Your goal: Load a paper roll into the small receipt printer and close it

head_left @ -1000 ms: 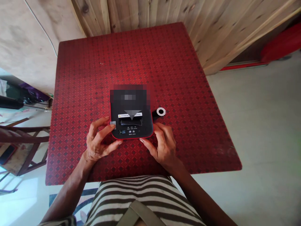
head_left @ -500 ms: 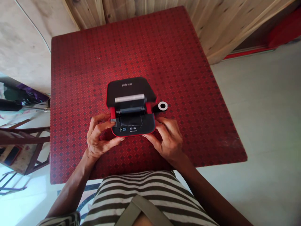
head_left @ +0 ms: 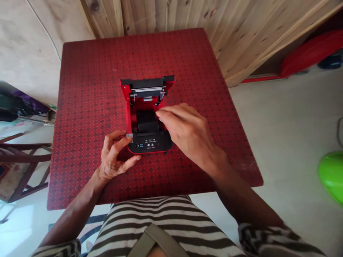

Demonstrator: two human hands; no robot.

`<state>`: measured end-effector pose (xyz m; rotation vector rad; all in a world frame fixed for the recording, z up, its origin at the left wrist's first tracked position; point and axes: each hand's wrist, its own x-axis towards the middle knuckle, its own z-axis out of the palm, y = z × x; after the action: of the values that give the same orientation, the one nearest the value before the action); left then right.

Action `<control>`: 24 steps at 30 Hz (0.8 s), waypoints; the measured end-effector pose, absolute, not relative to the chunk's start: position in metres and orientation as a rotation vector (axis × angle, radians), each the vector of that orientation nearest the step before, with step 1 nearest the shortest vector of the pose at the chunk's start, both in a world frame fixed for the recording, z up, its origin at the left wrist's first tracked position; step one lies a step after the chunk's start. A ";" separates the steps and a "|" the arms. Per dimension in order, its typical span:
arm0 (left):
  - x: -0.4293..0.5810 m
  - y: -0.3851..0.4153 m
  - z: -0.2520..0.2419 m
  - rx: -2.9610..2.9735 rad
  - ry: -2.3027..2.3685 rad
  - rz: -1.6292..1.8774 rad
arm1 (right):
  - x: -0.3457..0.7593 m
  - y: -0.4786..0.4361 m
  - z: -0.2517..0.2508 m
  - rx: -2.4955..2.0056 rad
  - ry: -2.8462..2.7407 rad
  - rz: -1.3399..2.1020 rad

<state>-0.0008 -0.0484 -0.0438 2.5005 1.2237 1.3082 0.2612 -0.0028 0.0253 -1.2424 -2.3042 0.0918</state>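
A small red and black label printer point(head_left: 150, 147) sits on the table with its lid point(head_left: 147, 84) raised. Inside its red compartment lies a black paper roll point(head_left: 148, 121). My left hand point(head_left: 114, 153) grips the front left corner, fingers on a grey tab point(head_left: 129, 137) and the side, thumb by the front edge. Over the printer's right side is my right hand point(head_left: 187, 128), fingers closed together, tips at the right edge of the black roll. What those fingers pinch, if anything, is hidden. The hand covers the printer's right wall.
The printer stands on a table with a red patterned cover point(head_left: 93, 89). A plank wall point(head_left: 160, 18) rises behind it. At the left is a wooden chair point(head_left: 29, 167). A green rounded object point(head_left: 332, 175) stands on the floor at right.
The printer's lid has swung up and back, showing the compartment. My right hand has moved from the front right corner up over the compartment. The white-cored roll end at the right is now out of sight.
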 end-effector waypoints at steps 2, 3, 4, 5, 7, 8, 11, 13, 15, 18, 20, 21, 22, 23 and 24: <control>-0.001 -0.050 -0.045 2.504 1.217 1.303 | 0.247 0.020 0.033 -1.281 -2.500 0.103; -0.002 -0.051 -0.046 2.502 1.215 1.297 | 0.240 0.028 0.036 -1.321 -2.569 0.105; -0.002 -0.052 -0.047 2.499 1.218 1.288 | 0.233 0.033 0.039 -1.374 -2.618 0.103; -0.002 -0.053 -0.048 2.497 1.224 1.277 | 0.228 0.036 0.041 -1.427 -2.655 0.099; -0.002 -0.054 -0.048 2.493 1.237 1.263 | 0.219 0.037 0.045 -1.505 -2.716 0.096; -0.003 -0.054 -0.048 2.490 1.245 1.259 | 0.216 0.035 0.046 -1.519 -2.749 0.103; -0.002 -0.055 -0.048 2.489 1.252 1.257 | 0.208 0.030 0.046 -1.559 -2.798 0.129; -0.002 -0.055 -0.048 2.494 1.241 1.260 | 0.204 0.030 0.045 -1.614 -2.791 0.146; -0.002 -0.054 -0.048 2.494 1.238 1.272 | 0.201 0.033 0.044 -1.629 -2.802 0.175; -0.002 -0.054 -0.048 2.488 1.247 1.276 | 0.198 0.041 0.041 -1.586 -2.827 0.224; -0.002 -0.054 -0.048 2.491 1.249 1.268 | 0.198 0.046 0.040 -1.559 -2.818 0.229; -0.002 -0.053 -0.048 2.495 1.248 1.268 | 0.198 0.047 0.040 -1.543 -2.814 0.226; -0.002 -0.053 -0.048 2.499 1.246 1.273 | 0.198 0.048 0.040 -1.530 -2.809 0.222; -0.002 -0.053 -0.048 2.502 1.243 1.279 | 0.199 0.048 0.042 -1.525 -2.804 0.221; -0.003 -0.053 -0.047 2.507 1.237 1.285 | 0.200 0.046 0.044 -1.529 -2.798 0.220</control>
<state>-0.0025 -0.0528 -0.0475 2.5071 1.2372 1.2851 0.1999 0.0460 0.0437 -1.5291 -2.7976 0.2199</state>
